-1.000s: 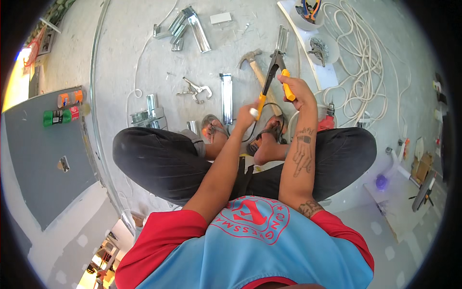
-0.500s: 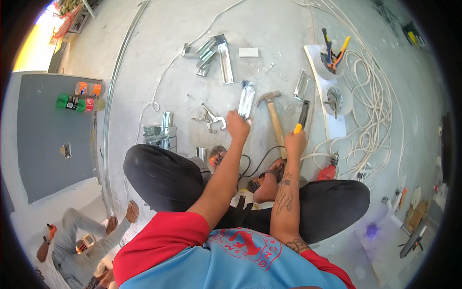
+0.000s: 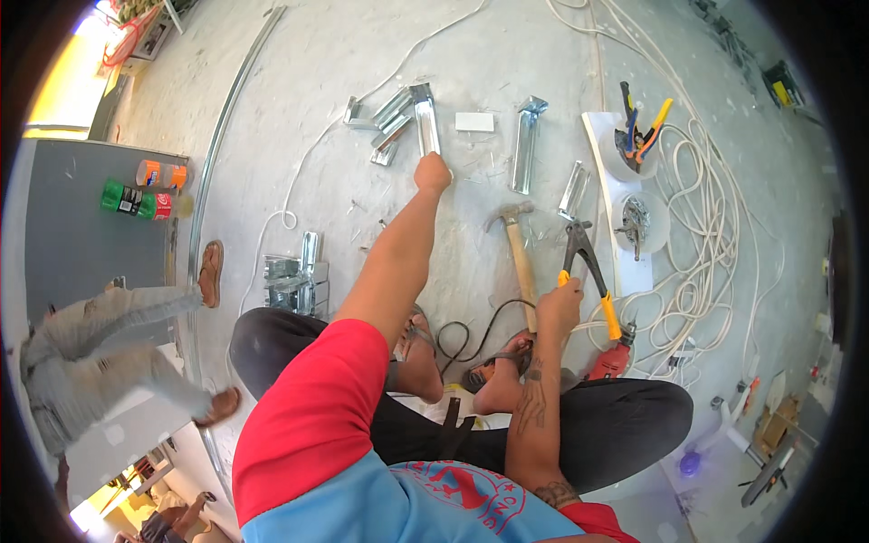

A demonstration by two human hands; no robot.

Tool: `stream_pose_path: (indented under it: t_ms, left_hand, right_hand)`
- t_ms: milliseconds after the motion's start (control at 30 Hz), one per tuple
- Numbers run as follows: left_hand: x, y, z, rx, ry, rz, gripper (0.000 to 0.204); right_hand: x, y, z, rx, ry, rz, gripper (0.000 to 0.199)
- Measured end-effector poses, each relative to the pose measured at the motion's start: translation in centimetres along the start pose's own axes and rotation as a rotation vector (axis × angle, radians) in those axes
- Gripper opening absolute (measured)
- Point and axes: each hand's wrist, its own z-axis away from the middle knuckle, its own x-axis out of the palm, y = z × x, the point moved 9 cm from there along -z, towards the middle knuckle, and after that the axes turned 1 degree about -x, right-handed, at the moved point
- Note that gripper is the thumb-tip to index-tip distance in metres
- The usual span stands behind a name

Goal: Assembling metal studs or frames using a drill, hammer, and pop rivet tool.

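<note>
Out ahead, my left hand [image 3: 434, 172] has its fingers closed around the near end of a bent metal channel piece [image 3: 424, 116], which lies beside several similar pieces [image 3: 390, 116]. My right hand [image 3: 560, 306] grips one handle of a plier-like tool [image 3: 577, 239] with a dark head and yellow grips; its other handle [image 3: 609, 319] is spread wide. A single metal channel piece [image 3: 524, 149] rests on the floor between the hands' far sides. Nearer, a wooden-handled hammer [image 3: 520, 249] lies left of the tool. A shorter metal piece [image 3: 573, 190] sits just beyond the tool's head.
Stacked metal pieces [image 3: 297, 281] stand by my left knee. At right, a white board [image 3: 640, 274] bears tubs of tools and small hardware, near a coiled white cable [image 3: 701, 235] and a red drill [image 3: 611, 361]. A small white block [image 3: 474, 122] lies ahead. Another person's legs [image 3: 118, 317] are at left.
My left hand has let go of one channel piece, now on the floor, and reached forward-left to another. The tool's handles have spread. The other person's legs have moved in at left.
</note>
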Motion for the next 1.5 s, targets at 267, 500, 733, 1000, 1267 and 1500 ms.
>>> stream_pose_path:
  t_ms: [267,500,733,1000,1267,1500]
  left_hand:
    - [-2.7,2.2,10.0,0.159,-0.529,0.902,0.028]
    - [-8.1,11.6,29.2,0.405,-0.686,1.225,0.021]
    - [-24.7,16.1,37.3,0.803,-0.234,0.327,0.036]
    - [-44.9,17.7,42.3,1.221,0.401,0.162,0.056]
    - [-37.4,16.5,39.0,1.055,-0.119,0.224,0.062]
    - [-35.4,15.6,37.0,1.003,-0.343,0.341,0.061]
  right_hand:
    - [4.5,1.1,0.3,0.13,-0.127,-0.029,0.057]
    - [-10.2,-12.0,-0.6,-0.522,-0.059,-0.956,0.087]
    - [-24.1,-12.9,6.2,-0.743,0.041,-1.01,0.044]
    - [-29.0,-11.7,12.6,-0.96,0.172,-0.678,0.052]
    - [-26.1,-12.1,15.3,-1.049,-0.128,-0.774,0.053]
    - [-24.1,-12.3,15.3,-0.929,-0.442,-1.2,0.053]
